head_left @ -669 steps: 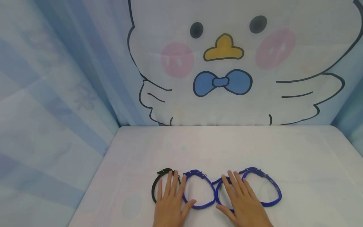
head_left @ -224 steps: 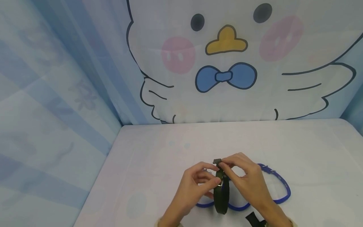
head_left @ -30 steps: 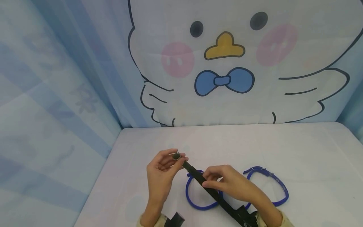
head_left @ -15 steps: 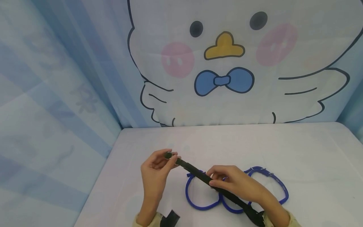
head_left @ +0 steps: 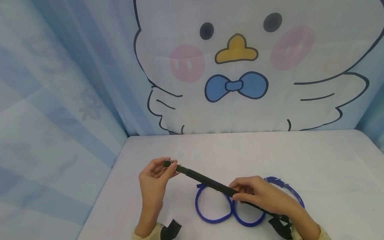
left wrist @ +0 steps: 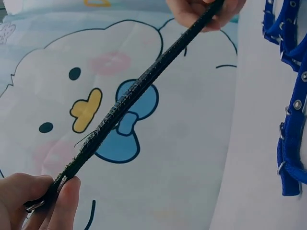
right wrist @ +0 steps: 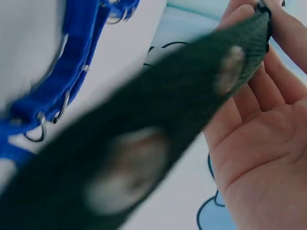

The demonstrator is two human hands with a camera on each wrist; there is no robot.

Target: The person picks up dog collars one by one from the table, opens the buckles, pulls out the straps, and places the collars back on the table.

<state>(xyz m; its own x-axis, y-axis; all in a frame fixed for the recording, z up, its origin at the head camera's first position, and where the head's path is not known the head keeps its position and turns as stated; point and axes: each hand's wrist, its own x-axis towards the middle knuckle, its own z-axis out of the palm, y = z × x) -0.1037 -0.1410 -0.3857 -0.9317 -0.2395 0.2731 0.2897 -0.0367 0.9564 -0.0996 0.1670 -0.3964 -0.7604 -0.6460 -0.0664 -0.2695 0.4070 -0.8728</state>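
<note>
A dark green buckle collar (head_left: 207,181), unfastened into one long strap, slants above the table between my hands. My left hand (head_left: 153,186) pinches its buckle end between thumb and fingers; metal fittings show there in the left wrist view, beside the left fingers (left wrist: 69,201). Farther along, my right hand (head_left: 264,195) pinches the strap, and the free end runs back under the right wrist. Close up in the right wrist view, the strap (right wrist: 187,91) is blurred and bears metal eyelets. Below it lie looped blue collars, one (head_left: 214,221) at left and another (head_left: 250,224) in the middle.
A third blue collar (head_left: 280,182) lies at right, partly hidden by the right hand and forearm. The white table (head_left: 150,146) meets a cartoon-print cloth (head_left: 234,113) at the back. Black straps sit at both wrists, such as the left wrist strap (head_left: 171,230).
Earlier the dark collar lay looped on the table under flat hands, then was held looped. Over the last second, my left hand moves left and my right hand right, and the strap tilts flatter.
</note>
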